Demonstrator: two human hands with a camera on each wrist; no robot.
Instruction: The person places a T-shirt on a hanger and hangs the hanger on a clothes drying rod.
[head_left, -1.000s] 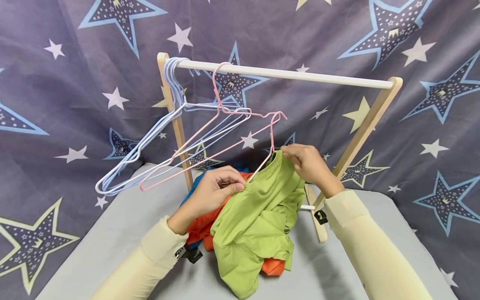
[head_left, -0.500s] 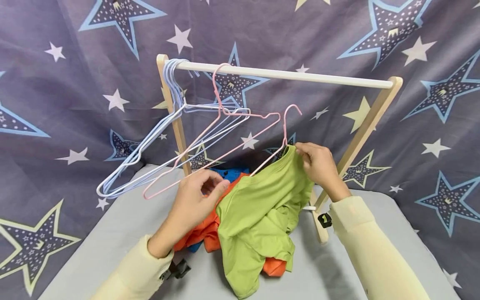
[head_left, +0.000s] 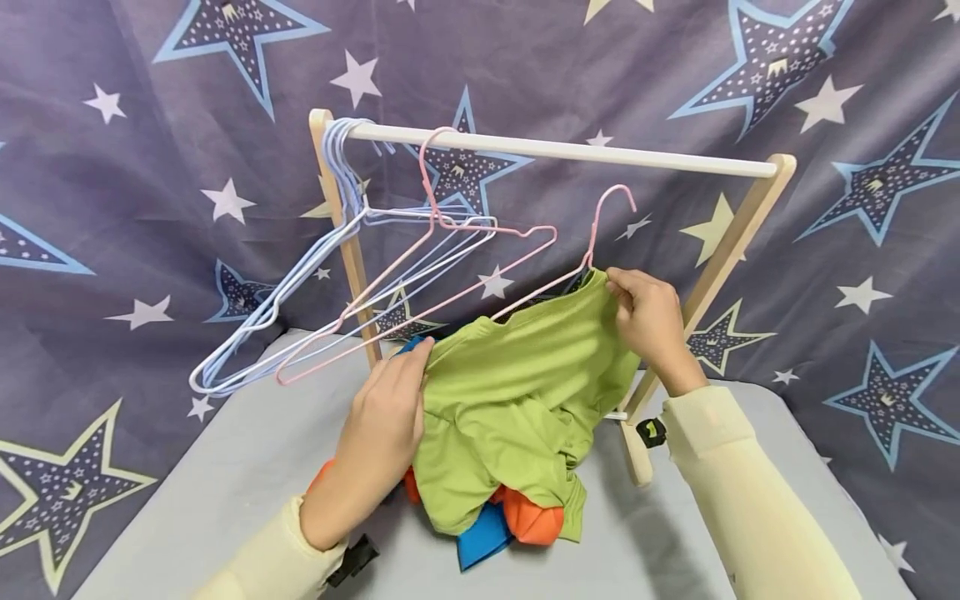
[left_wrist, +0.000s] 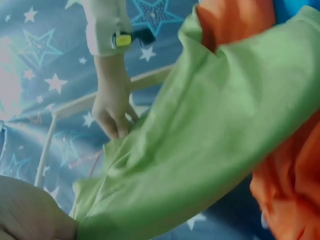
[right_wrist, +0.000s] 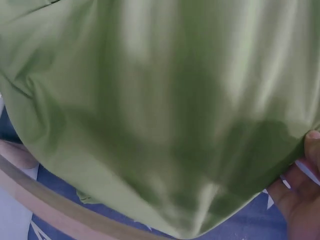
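Note:
A green T-shirt (head_left: 517, 375) hangs partly over a pink hanger (head_left: 596, 225), whose hook pokes up out of the neckline. At the right shoulder my right hand (head_left: 647, 321) pinches the cloth by the hanger's neck; the right wrist view shows the thumb and fingers of my right hand (right_wrist: 300, 192) on its edge. My left hand (head_left: 378, 429) holds the shirt's left edge, fingertips mostly hidden. From the left wrist view, the green cloth (left_wrist: 200, 125) stretches between both hands. The hanger's left arm lies just behind the neckline, its end hidden.
A rack with a white rail (head_left: 600, 152) and wooden posts (head_left: 742, 242) stands behind. Several blue and white hangers (head_left: 277, 300) and another pink hanger (head_left: 427, 175) hang on its left. Orange cloth (head_left: 534, 515) and blue cloth (head_left: 483, 537) lie under the shirt.
My left hand let go of the neckline, moved down and left, and took hold of the shirt's left edge, lifting and spreading it. My right hand moved up and right with the hanger.

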